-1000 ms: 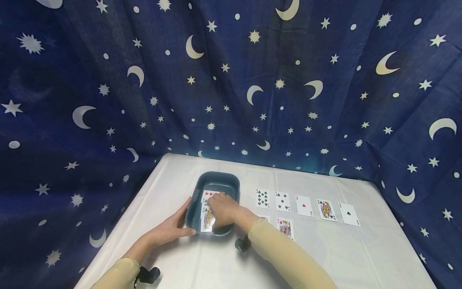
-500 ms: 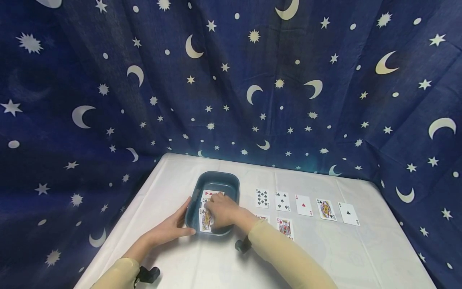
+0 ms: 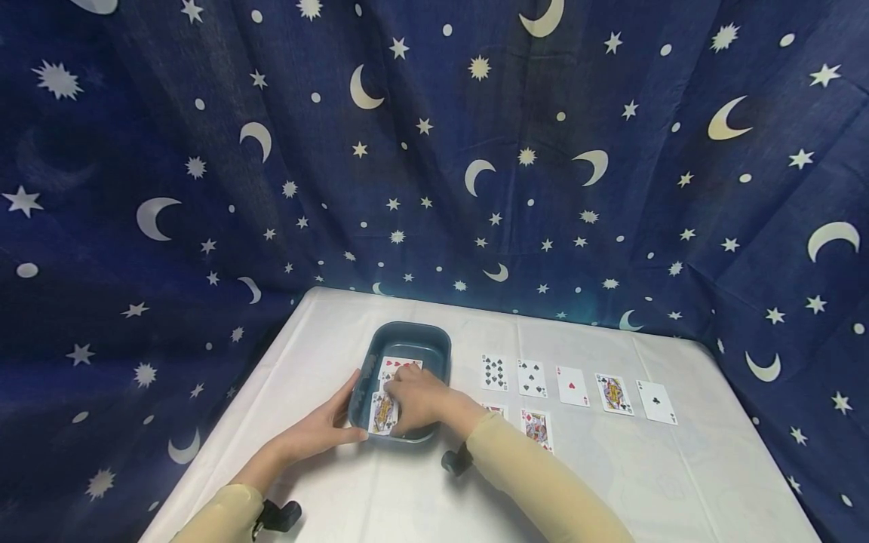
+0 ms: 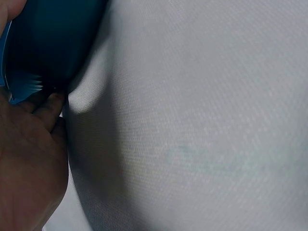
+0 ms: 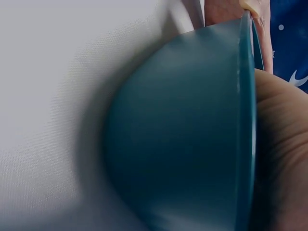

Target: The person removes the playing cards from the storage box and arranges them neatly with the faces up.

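In the head view, a blue rectangular tray (image 3: 429,332) stands on the white table with several face-up playing cards in it. My left hand (image 3: 324,428) holds the tray at its near left corner, thumb at the near rim and fingers along the left side. My right hand (image 3: 419,400) reaches into the tray, fingers bent over a face card (image 3: 382,413) and holding its right edge. Farther back in the tray, a red heart card (image 3: 400,363) lies partly covered by another card. The right wrist view shows the tray's outer wall (image 5: 178,125), which hides my right fingertips.
Right of the tray, a row holds a spade card (image 3: 494,372), another spade card (image 3: 532,378), an ace of hearts (image 3: 572,386), a face card (image 3: 614,394) and an ace of clubs (image 3: 656,401). Nearer lie a red king (image 3: 537,430) and a card partly behind my right arm.
The face card under my right hand has shifted left and tilted slightly inside the tray, the right hand moving a little with it. My left hand and the tray stay put.
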{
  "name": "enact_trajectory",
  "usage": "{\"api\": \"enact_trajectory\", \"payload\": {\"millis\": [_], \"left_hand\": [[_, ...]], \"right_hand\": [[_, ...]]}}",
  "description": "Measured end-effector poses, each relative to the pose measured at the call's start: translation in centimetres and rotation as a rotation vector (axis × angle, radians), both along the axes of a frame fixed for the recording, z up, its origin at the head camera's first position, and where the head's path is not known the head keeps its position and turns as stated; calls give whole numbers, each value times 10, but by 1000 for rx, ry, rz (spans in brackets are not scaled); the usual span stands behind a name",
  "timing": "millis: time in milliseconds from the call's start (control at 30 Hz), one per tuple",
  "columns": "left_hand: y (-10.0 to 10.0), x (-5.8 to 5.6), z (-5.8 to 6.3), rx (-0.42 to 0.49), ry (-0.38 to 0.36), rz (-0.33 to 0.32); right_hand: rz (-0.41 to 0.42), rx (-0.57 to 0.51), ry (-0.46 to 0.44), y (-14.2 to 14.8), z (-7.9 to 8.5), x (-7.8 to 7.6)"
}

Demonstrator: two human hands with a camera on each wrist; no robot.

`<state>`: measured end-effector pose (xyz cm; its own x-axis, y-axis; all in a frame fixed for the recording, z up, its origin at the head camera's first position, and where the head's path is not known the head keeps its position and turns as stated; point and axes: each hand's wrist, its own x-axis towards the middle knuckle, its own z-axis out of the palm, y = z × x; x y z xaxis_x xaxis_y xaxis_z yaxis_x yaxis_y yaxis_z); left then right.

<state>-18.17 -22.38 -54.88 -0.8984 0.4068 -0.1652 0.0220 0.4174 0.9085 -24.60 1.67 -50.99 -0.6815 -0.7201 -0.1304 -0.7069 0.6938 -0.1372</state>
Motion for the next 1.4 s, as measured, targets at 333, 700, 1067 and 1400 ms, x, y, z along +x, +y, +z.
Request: {"api": "enact_trajectory", "payload": {"millis": [333, 700, 1067, 1400], "left_hand": [[1, 1, 1, -2, -3, 11], [1, -1, -1, -4, 6, 13], [2, 1, 3, -20, -8, 22], [2, 0, 2, -9, -8, 16]], "right_hand": [[-18, -97, 42, 18, 12, -8], [-211, -297, -2, 119, 51, -14], [-415, -300, 12, 233, 36, 5], [-501, -277, -8, 302, 7, 38]]}}
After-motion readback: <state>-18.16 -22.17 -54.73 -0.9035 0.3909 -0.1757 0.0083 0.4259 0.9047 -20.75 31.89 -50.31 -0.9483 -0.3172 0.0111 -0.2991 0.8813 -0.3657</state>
